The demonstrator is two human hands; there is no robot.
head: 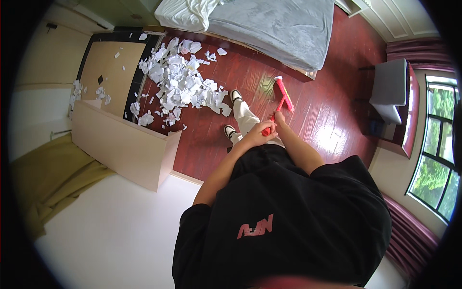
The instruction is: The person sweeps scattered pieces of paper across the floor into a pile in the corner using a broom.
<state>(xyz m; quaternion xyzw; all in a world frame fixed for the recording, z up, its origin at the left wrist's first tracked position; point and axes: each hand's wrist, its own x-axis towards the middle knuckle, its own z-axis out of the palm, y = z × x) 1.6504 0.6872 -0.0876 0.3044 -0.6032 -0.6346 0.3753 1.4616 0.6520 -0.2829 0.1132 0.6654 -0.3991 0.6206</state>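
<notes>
Both hands are on the red handle of a broom [284, 94]. My left hand [257, 134] wraps the handle near its top end, close to my waist. Just below it, my right hand [279, 118] grips the handle. The broom head rests on the red-brown wood floor [310, 108] to the right of my feet, with yellowish bristles along one side. A small white piece [278, 77] shows at the head's far end. Left of my shoes [235, 95] lies a large heap of torn and crumpled white paper [180, 77].
A bed with a grey cover [270, 32] stands ahead. Paper scraps [101, 92] also lie on a tan, black-edged floor panel [108, 65] at left. A pale cabinet or partition [122, 141] stands near my left. At right are a grey chair [388, 83] and a desk by the window.
</notes>
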